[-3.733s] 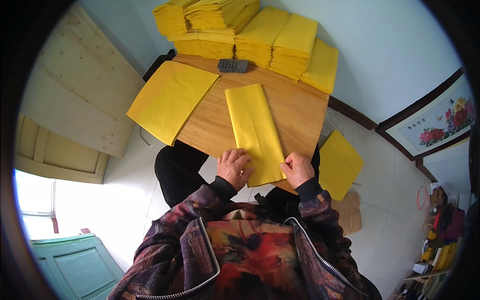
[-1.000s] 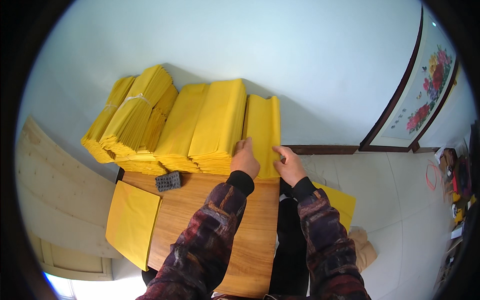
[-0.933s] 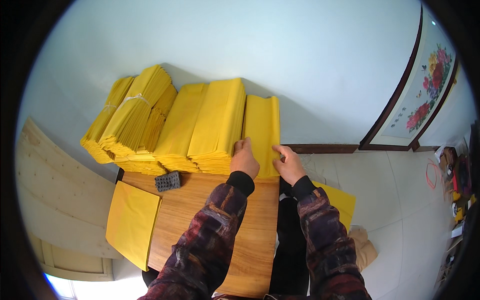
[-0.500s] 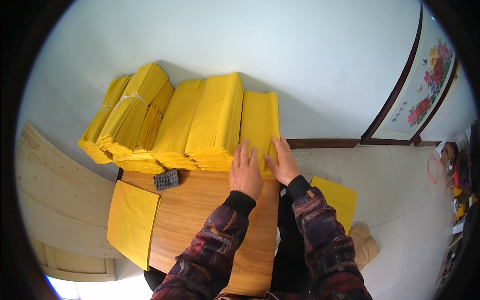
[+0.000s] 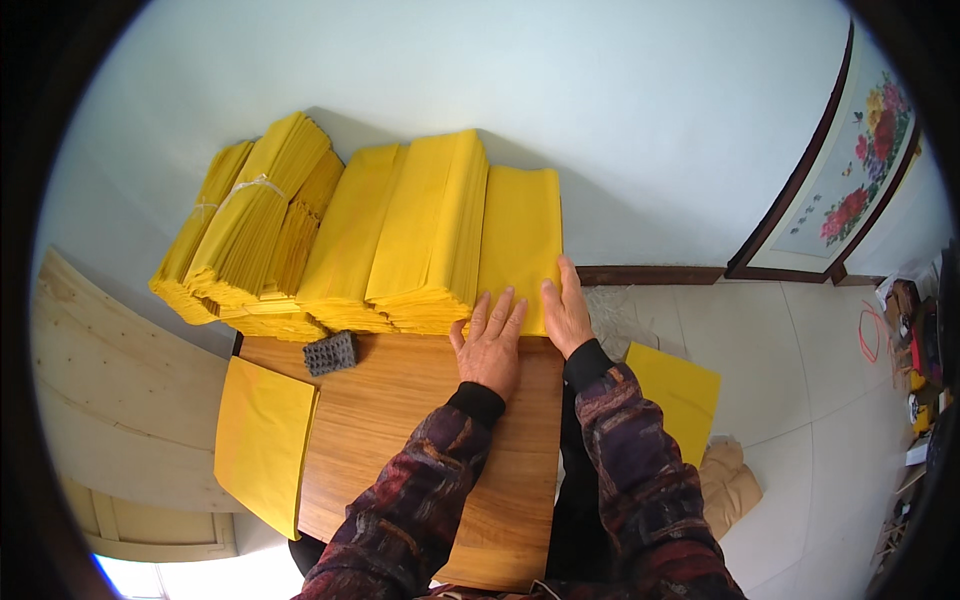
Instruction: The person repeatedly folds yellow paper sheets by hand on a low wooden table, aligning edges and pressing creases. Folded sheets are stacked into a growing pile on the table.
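Observation:
At the right end of a row of folded yellow paper, a low stack of yellow paper [image 5: 522, 230] lies by the wall. My left hand [image 5: 488, 348] rests on the stack's near end, palm down and fingers spread. Along the stack's right edge sits my right hand [image 5: 568, 312], fingers stretched forward and thumb on the top side. Both hands touch the paper without grasping it. Just left of the stack stands a taller pile of folded yellow paper [image 5: 428, 225], with another pile [image 5: 352, 230] beside it.
Tied yellow paper bundles [image 5: 255, 205] fill the row's left end. A dark grey bumpy block [image 5: 331, 353] sits on the wooden table [image 5: 400, 400]. One yellow sheet pile [image 5: 265, 440] overhangs the table's left edge; another yellow sheet [image 5: 672, 400] is at the right. A framed flower picture [image 5: 840, 170] leans right.
My right hand has turned from lying over the stack's corner to its right edge. My left hand's fingers have spread. The paper's upper fold looks flatter, and the view has shifted slightly.

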Tool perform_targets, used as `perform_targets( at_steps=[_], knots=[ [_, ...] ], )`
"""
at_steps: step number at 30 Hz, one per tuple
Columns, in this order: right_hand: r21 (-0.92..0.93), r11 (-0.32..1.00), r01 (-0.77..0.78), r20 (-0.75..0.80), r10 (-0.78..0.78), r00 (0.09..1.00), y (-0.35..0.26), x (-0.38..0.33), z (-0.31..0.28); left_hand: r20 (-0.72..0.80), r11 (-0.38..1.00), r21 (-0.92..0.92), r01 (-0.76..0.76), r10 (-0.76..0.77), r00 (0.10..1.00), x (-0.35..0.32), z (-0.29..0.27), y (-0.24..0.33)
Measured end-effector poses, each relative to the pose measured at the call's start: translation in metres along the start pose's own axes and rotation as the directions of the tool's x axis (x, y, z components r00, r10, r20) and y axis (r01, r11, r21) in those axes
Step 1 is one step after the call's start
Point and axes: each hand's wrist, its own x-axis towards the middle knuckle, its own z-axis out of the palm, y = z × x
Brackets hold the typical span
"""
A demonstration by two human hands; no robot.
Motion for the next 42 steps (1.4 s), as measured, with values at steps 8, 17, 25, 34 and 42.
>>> perform_targets(
  at_steps=[8, 17, 25, 34, 42],
  knots=[
    [0.028, 1.0, 0.007, 0.018, -0.007, 1.0, -0.001, 0.004, -0.005, -0.025, 1.0, -0.018, 0.006, -0.006, 1.0, 0.003, 0.0, 0.004],
    [0.429, 0.902, -0.044, 0.154, -0.024, 0.988, 0.01, 0.008, -0.017, -0.048, 1.0, -0.006, -0.01, 0.01, 0.999, -0.001, 0.006, -0.003],
    [0.678, 0.699, -0.227, 0.205, 0.117, 0.972, 0.009, 0.009, -0.018, -0.023, 0.996, 0.061, -0.062, 0.063, 0.998, 0.004, 0.001, -0.009],
    [0.411, 0.907, -0.094, 0.061, 0.075, 0.995, 0.01, 0.011, -0.012, -0.084, 0.993, 0.047, -0.107, 0.111, 0.99, -0.001, -0.012, 0.004],
    [0.282, 0.956, 0.075, -0.023, -0.071, 0.997, 0.007, -0.023, -0.007, 0.01, 0.953, 0.088, -0.291, 0.291, 0.957, 0.015, -0.002, 0.001]
  ],
)
